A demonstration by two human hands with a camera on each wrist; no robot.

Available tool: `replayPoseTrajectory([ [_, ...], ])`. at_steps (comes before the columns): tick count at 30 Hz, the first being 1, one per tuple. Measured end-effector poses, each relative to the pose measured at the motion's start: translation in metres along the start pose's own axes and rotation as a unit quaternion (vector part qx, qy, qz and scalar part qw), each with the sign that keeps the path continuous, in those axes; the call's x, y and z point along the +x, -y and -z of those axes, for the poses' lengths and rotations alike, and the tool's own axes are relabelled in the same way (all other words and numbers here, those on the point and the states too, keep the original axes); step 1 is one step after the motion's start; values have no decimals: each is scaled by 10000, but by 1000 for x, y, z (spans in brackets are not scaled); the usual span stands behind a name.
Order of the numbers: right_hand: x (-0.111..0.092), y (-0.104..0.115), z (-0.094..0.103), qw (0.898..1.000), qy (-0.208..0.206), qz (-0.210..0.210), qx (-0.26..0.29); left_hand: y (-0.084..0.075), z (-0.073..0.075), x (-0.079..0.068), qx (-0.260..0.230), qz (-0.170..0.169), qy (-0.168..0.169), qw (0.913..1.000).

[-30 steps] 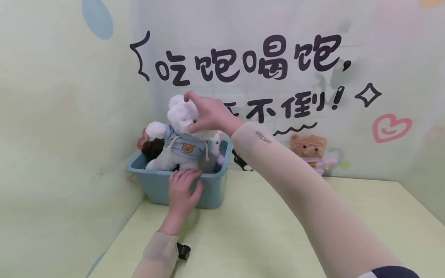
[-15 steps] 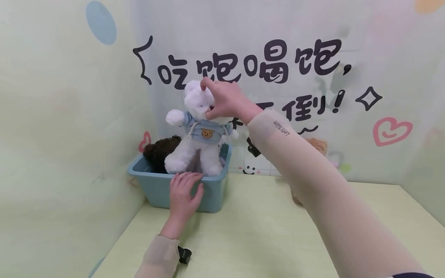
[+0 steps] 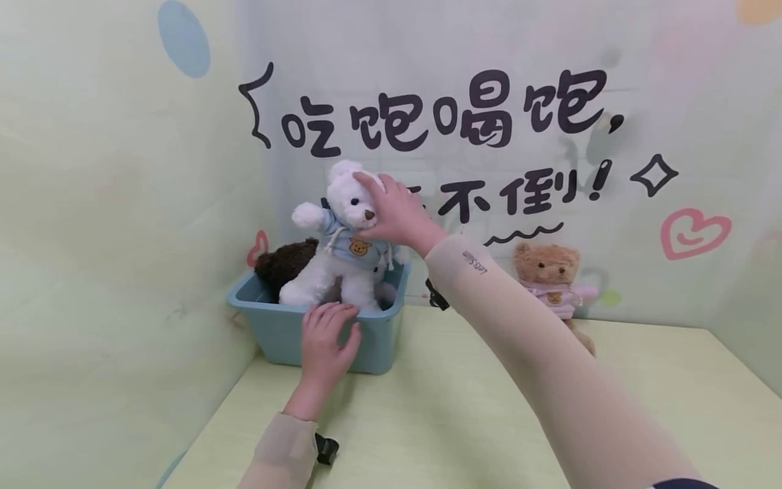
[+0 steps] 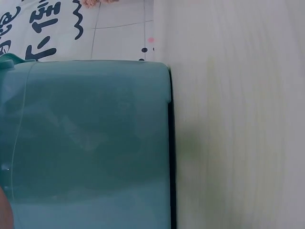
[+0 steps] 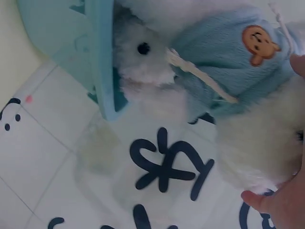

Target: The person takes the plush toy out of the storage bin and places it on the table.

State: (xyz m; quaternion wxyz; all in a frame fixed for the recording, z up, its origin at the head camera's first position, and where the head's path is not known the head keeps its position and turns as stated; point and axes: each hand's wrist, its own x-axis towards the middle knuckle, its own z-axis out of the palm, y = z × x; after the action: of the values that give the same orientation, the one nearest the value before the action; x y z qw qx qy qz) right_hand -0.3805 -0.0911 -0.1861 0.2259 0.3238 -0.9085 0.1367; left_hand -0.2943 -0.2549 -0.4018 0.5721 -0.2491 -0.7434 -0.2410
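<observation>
In the head view my right hand grips a white teddy bear by its head, thumb below the muzzle. The bear wears a blue hoodie with a small bear-face patch and cords. It is upright over a blue plastic bin, its feet behind the front rim. My left hand holds that front rim, fingers bent over the edge and thumb against the outer wall. The left wrist view shows mostly the bin's side, with a sliver of finger at the left edge.
A dark brown plush and a pale plush with a black eye are in the bin. A tan teddy bear in a pink top sits at the back right of the table. A printed backdrop stands behind.
My right hand has raised the white bear and moved it right, then lowered it a little; its face has turned toward the right. The left hand has stayed on the rim.
</observation>
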Motion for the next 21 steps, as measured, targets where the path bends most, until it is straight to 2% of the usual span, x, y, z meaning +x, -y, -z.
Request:
replayPoseTrajectory([
  [3,-5,-3,-9,9993,-350,74,-49,-2,0,3,-153,129,51,9998],
  [5,-7,-5,-14,9976,-614,237,-199,-3,1,7,-313,383,65,9988],
  [9,-13,-6,-16,9907,-1005,787,-472,-10,3,22,-431,1278,-77,9908],
  [12,-16,-8,-15,9854,-1217,1074,-520,-16,1,38,-330,2218,-153,9744],
  [16,-18,-10,-14,9831,-1326,1195,-414,-23,-4,57,-244,3396,-92,9402],
  [18,-19,-10,-16,9831,-1301,1231,-374,-24,-5,64,-207,3712,-57,9283],
  [21,-21,-10,-20,9831,-1258,1278,-379,-22,-6,66,-164,3915,-15,9200],
])
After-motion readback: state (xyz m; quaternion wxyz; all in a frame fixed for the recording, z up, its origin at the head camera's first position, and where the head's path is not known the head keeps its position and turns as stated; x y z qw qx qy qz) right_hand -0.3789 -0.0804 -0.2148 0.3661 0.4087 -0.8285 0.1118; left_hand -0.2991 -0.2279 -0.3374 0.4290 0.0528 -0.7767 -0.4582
